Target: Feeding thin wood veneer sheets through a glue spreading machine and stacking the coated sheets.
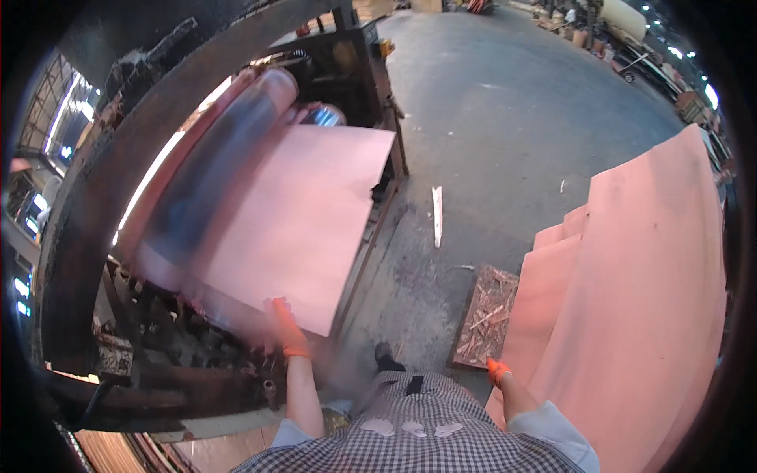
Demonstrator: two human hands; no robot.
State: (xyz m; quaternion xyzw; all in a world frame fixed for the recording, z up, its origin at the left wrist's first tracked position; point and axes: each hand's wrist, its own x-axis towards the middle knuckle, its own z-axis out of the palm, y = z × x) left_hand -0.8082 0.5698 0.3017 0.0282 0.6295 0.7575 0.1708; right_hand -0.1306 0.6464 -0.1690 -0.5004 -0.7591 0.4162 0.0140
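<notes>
A pale pink sheet of wood veneer (300,213) lies across the machine at my left, its far-left side against a large dark roller (213,165). My left hand (287,327), in an orange glove, is at the sheet's near edge with its fingers stretched out over it, slightly blurred. Low on my right, my right hand (498,372), also gloved in orange, has its fingers curled beside the left edge of a stack of veneer sheets (639,292). Whether those fingers grip a sheet's edge is hidden.
Between machine and stack, a shallow box of wood scraps (485,315) sits on the grey floor (505,102). A narrow pale strip (438,217) lies farther off. The machine's dark frame (87,205) arches at the left. More stacked boards (118,453) show at lower left.
</notes>
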